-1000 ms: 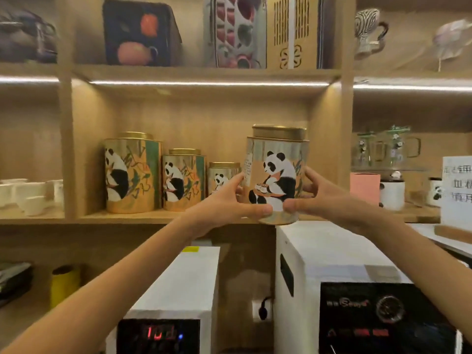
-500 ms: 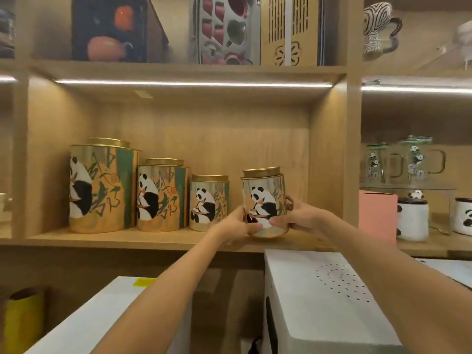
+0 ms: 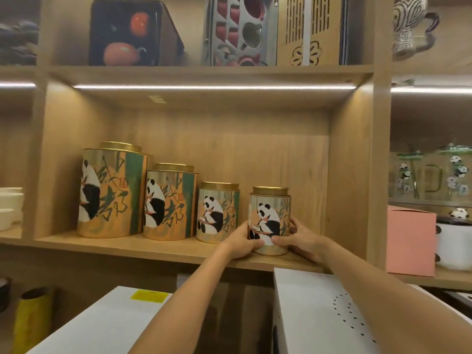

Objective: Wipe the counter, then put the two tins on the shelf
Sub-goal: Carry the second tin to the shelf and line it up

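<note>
A small gold tin with a panda picture (image 3: 270,215) stands upright on the wooden shelf (image 3: 158,249), at the right end of a row. My left hand (image 3: 242,241) grips its lower left side and my right hand (image 3: 301,238) grips its lower right side. Its base rests on the shelf board near the front edge. A second small panda tin (image 3: 218,212) stands just to its left, apart from my hands.
A medium panda tin (image 3: 169,201) and a large one (image 3: 113,190) fill the row's left part. The compartment's right wall (image 3: 350,175) is close to my right hand. Two white machines (image 3: 332,315) (image 3: 102,325) sit below. A pink box (image 3: 411,241) and a panda mug (image 3: 454,241) stand in the neighbouring compartment.
Both hands carried the tin from the air in front of the shelf forward and down onto the shelf board beside the other small tin. The camera view moved closer and tilted up.
</note>
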Motion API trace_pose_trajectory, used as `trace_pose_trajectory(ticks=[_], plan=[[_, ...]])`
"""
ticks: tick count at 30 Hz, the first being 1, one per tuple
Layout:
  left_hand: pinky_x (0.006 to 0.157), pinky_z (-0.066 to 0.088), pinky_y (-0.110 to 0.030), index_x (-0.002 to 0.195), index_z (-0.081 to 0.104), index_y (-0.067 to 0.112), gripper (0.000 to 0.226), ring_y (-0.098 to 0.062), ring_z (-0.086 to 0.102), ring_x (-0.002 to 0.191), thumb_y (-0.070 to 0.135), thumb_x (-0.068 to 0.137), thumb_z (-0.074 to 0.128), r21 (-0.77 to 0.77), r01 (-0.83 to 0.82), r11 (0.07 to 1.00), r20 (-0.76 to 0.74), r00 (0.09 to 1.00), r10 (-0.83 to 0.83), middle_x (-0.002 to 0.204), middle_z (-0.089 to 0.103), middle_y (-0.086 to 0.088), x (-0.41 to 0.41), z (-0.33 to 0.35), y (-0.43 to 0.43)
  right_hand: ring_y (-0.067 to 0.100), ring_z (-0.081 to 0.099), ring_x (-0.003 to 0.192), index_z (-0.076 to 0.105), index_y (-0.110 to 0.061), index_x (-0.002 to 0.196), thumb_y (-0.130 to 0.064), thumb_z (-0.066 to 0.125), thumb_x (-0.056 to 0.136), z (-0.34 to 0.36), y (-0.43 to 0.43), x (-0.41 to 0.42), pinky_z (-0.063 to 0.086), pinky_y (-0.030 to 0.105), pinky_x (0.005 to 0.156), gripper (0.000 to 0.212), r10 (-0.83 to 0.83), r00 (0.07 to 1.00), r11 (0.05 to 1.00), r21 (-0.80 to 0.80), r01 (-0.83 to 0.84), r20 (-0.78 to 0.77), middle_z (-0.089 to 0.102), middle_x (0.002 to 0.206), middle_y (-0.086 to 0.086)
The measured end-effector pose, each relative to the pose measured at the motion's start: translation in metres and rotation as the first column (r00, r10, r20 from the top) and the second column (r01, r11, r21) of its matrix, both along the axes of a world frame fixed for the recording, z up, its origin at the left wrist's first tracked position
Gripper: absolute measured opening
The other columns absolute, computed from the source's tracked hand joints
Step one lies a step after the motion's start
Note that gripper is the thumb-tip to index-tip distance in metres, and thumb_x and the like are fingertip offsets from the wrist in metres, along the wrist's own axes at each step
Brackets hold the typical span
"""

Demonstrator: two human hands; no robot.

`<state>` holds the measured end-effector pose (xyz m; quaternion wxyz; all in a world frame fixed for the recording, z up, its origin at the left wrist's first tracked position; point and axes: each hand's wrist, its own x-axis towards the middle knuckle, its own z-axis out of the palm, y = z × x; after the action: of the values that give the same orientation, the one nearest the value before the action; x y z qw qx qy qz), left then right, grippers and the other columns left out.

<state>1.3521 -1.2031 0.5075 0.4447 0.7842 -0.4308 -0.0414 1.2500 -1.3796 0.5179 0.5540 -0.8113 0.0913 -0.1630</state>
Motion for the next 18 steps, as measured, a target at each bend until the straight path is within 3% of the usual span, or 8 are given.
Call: trace_pose_trajectory(ticks=[2, 7, 10, 13, 18], plan=[[0.101, 0.037, -0.032, 0.145, 0.040, 0.017, 0.059, -0.023, 0.047, 0.135, 0.028, 0.093, 0.064, -0.009, -0.032, 0.999, 0.011, 0.999, 0.032, 0.146, 0.051, -0.004, 0.007, 0.000, -0.005, 0.011, 0.052, 0.106, 0.020, -0.028, 0.152, -0.029, 0.085, 0.073, -0.001, 0.003, 0.007, 0.046, 0.025, 0.091, 0.102, -0.056, 0.998, 0.991, -0.121, 0.058, 0.020, 0.048, 0.133, -0.003], [0.098, 0.044, -0.034, 0.134, 0.052, 0.014, 0.046, -0.022, 0.056, 0.122, 0.027, 0.092, 0.066, -0.074, -0.139, 0.988, -0.020, 0.990, 0.137, 0.133, 0.061, -0.006, 0.021, -0.007, -0.016, 0.020, 0.049, 0.121, 0.023, -0.025, 0.153, -0.046, 0.082, 0.072, -0.012, -0.002, 0.025, 0.045, 0.029, 0.095, 0.102, -0.197, 0.976, 0.948, -0.237, 0.214, 0.093, 0.043, 0.150, 0.005], [0.088, 0.044, -0.027, 0.132, 0.053, 0.011, 0.048, -0.020, 0.057, 0.116, 0.029, 0.090, 0.068, -0.112, -0.196, 0.974, 0.015, 0.980, 0.199, 0.129, 0.061, -0.006, 0.024, -0.013, -0.020, 0.025, 0.050, 0.124, 0.023, -0.026, 0.151, -0.047, 0.084, 0.069, -0.015, -0.011, 0.024, 0.047, 0.036, 0.096, 0.105, -0.265, 0.952, 0.948, -0.139, 0.286, 0.153, 0.044, 0.149, 0.009], [0.081, 0.042, -0.025, 0.126, 0.056, 0.009, 0.044, -0.018, 0.058, 0.106, 0.030, 0.090, 0.068, -0.140, -0.262, 0.955, 0.077, 0.959, 0.274, 0.124, 0.063, -0.007, 0.021, -0.015, -0.020, 0.020, 0.053, 0.110, 0.032, -0.024, 0.144, -0.044, 0.080, 0.076, -0.017, -0.010, 0.021, 0.048, 0.030, 0.082, 0.086, -0.302, 0.934, 0.940, -0.104, 0.325, 0.188, 0.051, 0.140, 0.012], [0.082, 0.047, -0.028, 0.120, 0.054, 0.010, 0.034, -0.022, 0.061, 0.107, 0.026, 0.093, 0.065, -0.158, -0.287, 0.945, 0.154, 0.938, 0.310, 0.118, 0.065, -0.009, 0.016, -0.019, -0.022, 0.028, 0.056, 0.123, 0.039, -0.014, 0.147, -0.025, 0.072, 0.087, -0.014, -0.005, 0.016, 0.054, 0.039, 0.097, 0.070, -0.240, 0.951, 0.971, 0.047, 0.236, 0.194, 0.047, 0.148, 0.014]])
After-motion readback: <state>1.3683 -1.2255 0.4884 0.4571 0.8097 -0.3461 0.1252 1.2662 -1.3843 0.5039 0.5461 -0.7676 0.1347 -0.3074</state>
